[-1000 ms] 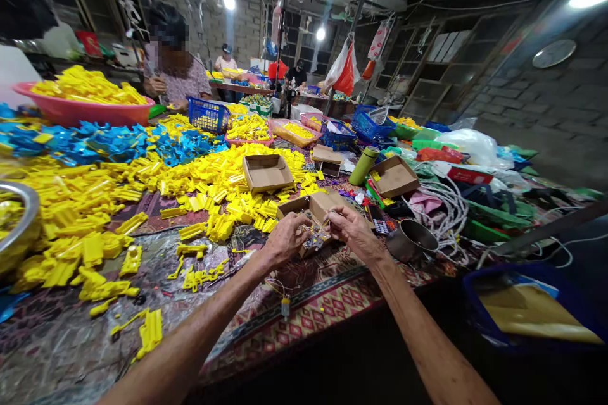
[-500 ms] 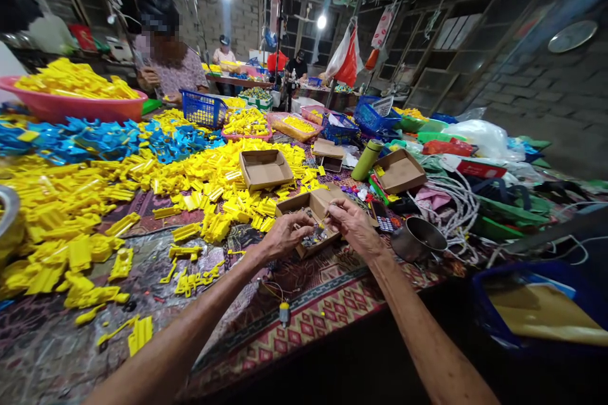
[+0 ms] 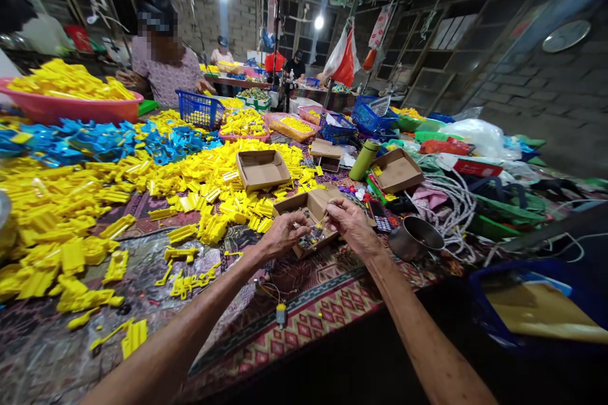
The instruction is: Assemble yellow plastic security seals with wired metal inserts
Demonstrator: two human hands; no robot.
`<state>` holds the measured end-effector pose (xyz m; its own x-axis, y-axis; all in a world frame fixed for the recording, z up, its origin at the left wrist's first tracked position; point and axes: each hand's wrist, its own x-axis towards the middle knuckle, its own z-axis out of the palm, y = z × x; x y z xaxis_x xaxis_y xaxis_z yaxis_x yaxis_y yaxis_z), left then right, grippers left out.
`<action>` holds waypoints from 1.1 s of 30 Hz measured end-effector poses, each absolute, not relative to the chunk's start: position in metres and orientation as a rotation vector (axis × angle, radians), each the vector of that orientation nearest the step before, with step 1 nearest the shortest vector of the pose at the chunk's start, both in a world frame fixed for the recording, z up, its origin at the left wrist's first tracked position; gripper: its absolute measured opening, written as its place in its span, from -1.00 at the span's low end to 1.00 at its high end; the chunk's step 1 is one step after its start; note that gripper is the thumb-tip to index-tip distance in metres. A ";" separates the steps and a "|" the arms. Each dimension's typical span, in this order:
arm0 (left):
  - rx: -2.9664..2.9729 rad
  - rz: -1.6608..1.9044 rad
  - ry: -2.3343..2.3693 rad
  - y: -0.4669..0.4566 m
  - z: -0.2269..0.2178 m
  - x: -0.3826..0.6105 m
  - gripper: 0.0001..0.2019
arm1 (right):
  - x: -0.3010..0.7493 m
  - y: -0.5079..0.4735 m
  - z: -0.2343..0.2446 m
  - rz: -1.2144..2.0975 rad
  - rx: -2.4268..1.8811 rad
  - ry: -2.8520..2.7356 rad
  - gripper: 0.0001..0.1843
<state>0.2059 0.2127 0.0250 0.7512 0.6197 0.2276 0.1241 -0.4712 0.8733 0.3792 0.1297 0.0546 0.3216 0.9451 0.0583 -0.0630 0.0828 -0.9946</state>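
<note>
A small open cardboard box (image 3: 313, 204) lies in front of me, with several small metal parts (image 3: 311, 237) in it. Over its left side reaches my left hand (image 3: 284, 234), fingers loosely bent and apart above the parts. My right hand (image 3: 352, 225) is at the right side of the box, thumb and fingertips pinched together. What they pinch is too small to name; something thin and yellowish shows just below. Nearer to me, a small motor (image 3: 282, 314) with thin wires lies on the patterned cloth (image 3: 327, 310).
Yellow plastic parts (image 3: 190, 171) heap up left and ahead, blue parts (image 3: 95, 139) behind them. Another cardboard box (image 3: 263, 169), a green bottle (image 3: 365, 159), a metal cup (image 3: 416, 237) and coiled white rope (image 3: 451, 202) stand around. A person (image 3: 164, 63) sits across the table.
The view has shifted slightly, so everything sits a little further left. Both my hands keep nearly the same pose at the box. The person across has lowered a raised hand.
</note>
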 end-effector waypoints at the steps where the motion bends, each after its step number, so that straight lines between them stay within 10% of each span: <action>1: 1.984 0.635 0.533 0.213 0.025 0.206 -0.77 | 0.379 0.131 0.052 0.944 -1.256 -0.949 -0.63; 33: 1.465 0.496 0.507 0.208 0.028 0.194 -0.56 | 0.378 0.126 0.030 0.935 -1.320 -0.960 -0.62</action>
<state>0.1944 0.2078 0.0281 0.7993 0.6005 -0.0216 -0.0075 0.0459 0.9989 0.3778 0.1265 0.0299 0.3374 0.9409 0.0304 -0.0063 0.0345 -0.9994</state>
